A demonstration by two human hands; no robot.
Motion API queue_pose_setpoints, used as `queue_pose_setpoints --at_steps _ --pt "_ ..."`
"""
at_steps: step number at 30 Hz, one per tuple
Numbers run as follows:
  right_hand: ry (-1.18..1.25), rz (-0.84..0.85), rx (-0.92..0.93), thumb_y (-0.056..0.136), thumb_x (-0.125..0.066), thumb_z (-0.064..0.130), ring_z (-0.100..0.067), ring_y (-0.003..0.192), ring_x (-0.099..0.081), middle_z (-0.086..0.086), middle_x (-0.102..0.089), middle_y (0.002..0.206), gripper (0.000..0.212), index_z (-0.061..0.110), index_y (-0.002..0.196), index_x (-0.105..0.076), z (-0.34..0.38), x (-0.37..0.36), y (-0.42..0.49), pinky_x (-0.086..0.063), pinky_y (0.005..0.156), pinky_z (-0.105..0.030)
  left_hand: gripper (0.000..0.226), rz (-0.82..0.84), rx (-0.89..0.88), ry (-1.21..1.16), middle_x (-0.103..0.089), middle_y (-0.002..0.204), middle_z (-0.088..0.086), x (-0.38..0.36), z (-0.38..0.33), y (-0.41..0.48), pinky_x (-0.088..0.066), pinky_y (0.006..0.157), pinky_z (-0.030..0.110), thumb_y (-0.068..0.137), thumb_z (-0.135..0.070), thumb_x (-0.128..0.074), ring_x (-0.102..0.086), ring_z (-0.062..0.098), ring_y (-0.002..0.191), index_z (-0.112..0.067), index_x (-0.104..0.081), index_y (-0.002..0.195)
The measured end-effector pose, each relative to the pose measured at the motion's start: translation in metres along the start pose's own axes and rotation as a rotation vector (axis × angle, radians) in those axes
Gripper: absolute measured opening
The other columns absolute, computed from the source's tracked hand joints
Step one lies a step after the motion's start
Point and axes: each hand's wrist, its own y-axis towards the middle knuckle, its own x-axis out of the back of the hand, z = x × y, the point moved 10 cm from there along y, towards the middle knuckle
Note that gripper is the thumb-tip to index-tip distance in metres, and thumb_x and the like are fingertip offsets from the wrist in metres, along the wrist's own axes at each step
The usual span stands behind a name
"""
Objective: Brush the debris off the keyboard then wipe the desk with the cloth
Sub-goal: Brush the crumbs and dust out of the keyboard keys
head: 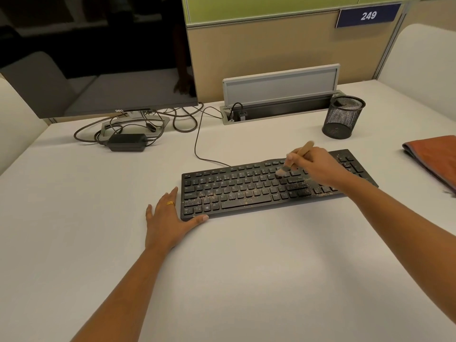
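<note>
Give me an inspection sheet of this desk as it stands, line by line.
Surface: white desk, no stains seen.
Job's things: keyboard speckled with debris; brush on its keys; orange cloth folded at right.
Clutter: mesh cup, power adapter.
Grips: left hand flat against keyboard's left end; right hand holds brush.
Cables: keyboard cable runs toward socket box; tangle under monitor.
Surroundings: monitor dark; partition sign reads 249.

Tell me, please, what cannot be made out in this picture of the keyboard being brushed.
All in the head view.
Cloth: cut off by the right frame edge.
Keyboard: some right-side keys hidden under the right hand and forearm; key legends too small.
Brush: handle partly hidden inside the grip; bristles blurred.
Mesh cup: contents hidden by its dark wall.
</note>
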Motion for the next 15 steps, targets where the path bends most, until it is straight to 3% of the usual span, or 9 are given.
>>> queue_pose_setpoints --at_steps 2,5,7,11,15 --pt "-0.061 0.104 0.019 0.097 -0.045 0.029 -0.014 0.083 -0.058 0.003 -0.064 0.089 0.026 0.019 0.090 -0.068 -0.004 -0.005 -0.001 -0.045 0.079 -0.030 0.117 -0.002 0.002 0.003 -0.026 0.156 0.002 0.000 0.000 0.000 0.001 0.118 0.042 0.057 -0.079 -0.053 -0.016 0.013 0.145 -0.019 -0.019 0.151" --pt "-0.175 0.159 0.010 0.095 -0.048 0.034 -0.021 0.087 -0.061 -0.001 -0.068 0.094 0.024 0.031 0.080 -0.066 -0.014 0.003 0.001 -0.048 0.085 -0.040 0.117 -0.002 -0.002 -0.002 -0.027 0.156 0.001 0.001 -0.001 0.000 0.002 0.119 0.042 0.057 -0.078 -0.053 -0.016 0.012 0.145 -0.019 -0.019 0.151" --pt "-0.256 0.184 -0.035 0.094 -0.049 0.038 -0.025 0.090 -0.062 -0.004 -0.068 0.095 0.025 0.024 0.085 -0.069 -0.021 0.011 0.002 -0.048 0.087 -0.042 0.117 -0.002 -0.001 -0.005 -0.027 0.156 0.001 0.001 -0.002 0.000 0.002 0.119 0.041 0.057 -0.078 -0.053 -0.016 0.012 0.145 -0.019 -0.019 0.151" --pt "-0.414 0.209 -0.144 0.095 -0.047 0.040 -0.026 0.094 -0.060 -0.008 -0.068 0.100 0.036 0.013 0.104 -0.068 -0.034 0.025 0.007 -0.046 0.086 -0.038 0.118 0.000 0.001 -0.004 -0.027 0.156 0.001 0.001 -0.001 -0.001 0.002 0.119 0.041 0.055 -0.079 -0.052 -0.017 0.013 0.145 -0.019 -0.019 0.151" --pt "-0.386 0.067 -0.100 0.093 -0.050 0.041 -0.024 0.087 -0.057 -0.007 -0.065 0.094 0.031 0.020 0.106 -0.069 -0.019 0.031 0.009 -0.043 0.072 -0.031 0.118 -0.003 0.002 -0.007 -0.028 0.155 0.001 0.001 0.000 0.001 0.001 0.119 0.042 0.055 -0.079 -0.053 -0.017 0.013 0.145 -0.019 -0.020 0.151"
